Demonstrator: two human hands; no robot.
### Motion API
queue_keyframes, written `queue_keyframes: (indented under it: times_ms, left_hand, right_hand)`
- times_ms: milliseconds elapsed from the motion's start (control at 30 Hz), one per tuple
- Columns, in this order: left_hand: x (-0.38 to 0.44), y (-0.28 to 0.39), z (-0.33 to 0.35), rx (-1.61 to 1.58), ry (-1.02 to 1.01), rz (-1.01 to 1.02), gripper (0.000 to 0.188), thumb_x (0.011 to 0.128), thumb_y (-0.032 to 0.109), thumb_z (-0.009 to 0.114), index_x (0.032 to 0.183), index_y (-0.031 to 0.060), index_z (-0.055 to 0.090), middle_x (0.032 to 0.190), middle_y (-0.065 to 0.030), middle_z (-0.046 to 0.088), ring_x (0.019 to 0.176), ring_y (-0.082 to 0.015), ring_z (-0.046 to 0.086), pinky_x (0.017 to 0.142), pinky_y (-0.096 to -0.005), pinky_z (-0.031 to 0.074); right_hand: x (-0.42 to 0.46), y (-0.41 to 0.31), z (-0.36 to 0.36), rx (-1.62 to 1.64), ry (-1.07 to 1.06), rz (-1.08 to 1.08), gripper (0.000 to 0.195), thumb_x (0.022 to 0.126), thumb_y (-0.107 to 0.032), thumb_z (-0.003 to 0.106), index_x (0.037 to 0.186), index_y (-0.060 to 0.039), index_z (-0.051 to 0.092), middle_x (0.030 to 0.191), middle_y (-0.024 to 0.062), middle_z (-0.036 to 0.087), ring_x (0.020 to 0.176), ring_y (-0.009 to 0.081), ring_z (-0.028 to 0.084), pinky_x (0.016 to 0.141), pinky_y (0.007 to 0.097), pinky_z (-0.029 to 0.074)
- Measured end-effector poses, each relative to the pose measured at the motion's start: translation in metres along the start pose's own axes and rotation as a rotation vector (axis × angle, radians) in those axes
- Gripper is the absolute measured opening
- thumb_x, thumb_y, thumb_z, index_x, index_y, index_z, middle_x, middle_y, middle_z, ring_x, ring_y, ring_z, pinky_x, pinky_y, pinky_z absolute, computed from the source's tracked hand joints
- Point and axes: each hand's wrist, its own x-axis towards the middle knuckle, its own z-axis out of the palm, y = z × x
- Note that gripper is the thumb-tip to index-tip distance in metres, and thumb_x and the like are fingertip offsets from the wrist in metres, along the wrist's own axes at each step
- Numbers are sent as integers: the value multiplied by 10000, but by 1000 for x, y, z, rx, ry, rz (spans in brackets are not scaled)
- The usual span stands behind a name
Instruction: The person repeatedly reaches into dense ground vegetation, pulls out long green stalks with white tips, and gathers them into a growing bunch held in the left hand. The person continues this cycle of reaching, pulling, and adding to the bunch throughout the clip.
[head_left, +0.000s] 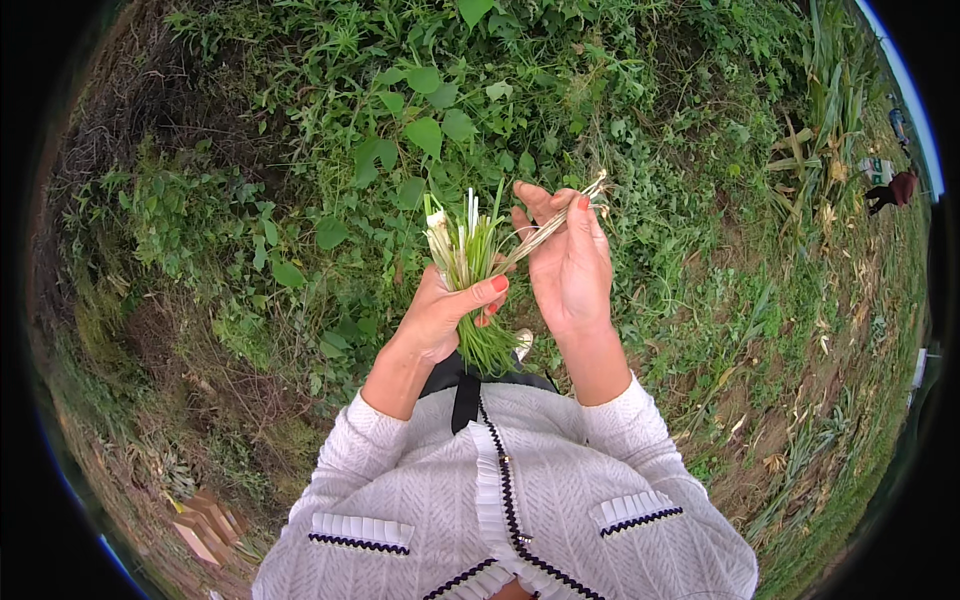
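Note:
My left hand (457, 304) is closed around a bunch of thin green leaves (491, 349) that look like garlic chives. The pale cut ends of the bunch point up and away from me, and its leaf tips hang below my fist. Between the thumb and fingers of my right hand (570, 262) are a few dry, straw-coloured stalks (551, 231) with frayed, root-like ends. Those stalks slant down to the left into the bunch, near my left thumb. Both hands are in front of my waist, above the weeds.
Dense weeds and broad-leaved vines (424, 135) cover the ground ahead. Maize plants (829, 112) stand at the right, with dry husks strewn on the soil. Far right, a person (896, 189) is near a white and green bag (876, 171). A cardboard box (206, 525) lies lower left.

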Motion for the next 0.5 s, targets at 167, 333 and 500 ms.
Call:
queue_keyframes:
  times_ms: [167, 333, 500]
  left_hand:
    - [1, 0, -6, 14, -120, -56, 290, 879, 189, 710, 1076, 21, 579, 843, -69, 668, 713, -134, 626, 508, -232, 425]
    - [3, -2, -11, -97, -228, -82, 312, 892, 214, 690, 1098, 11, 572, 949, -141, 679, 802, -188, 668, 484, -231, 444]
    - [0, -1, -11, -100, -279, -134, 283, 902, 226, 680, 1067, 27, 565, 1019, -184, 673, 923, -262, 684, 490, -239, 488]
  right_hand:
    - [6, -15, 7, -295, -186, -152, 259, 1040, -319, 437, 958, -101, 550, 1199, 178, 625, 1285, 283, 477, 1086, 456, 345]
    - [10, -45, 24, -484, -355, -241, 327, 1034, -367, 440, 946, -84, 577, 1250, 195, 608, 1344, 309, 410, 1109, 484, 295]
    - [28, -79, 18, -140, -516, -200, 261, 1033, -314, 440, 961, -104, 578, 1259, 194, 607, 1384, 313, 378, 1116, 502, 337]
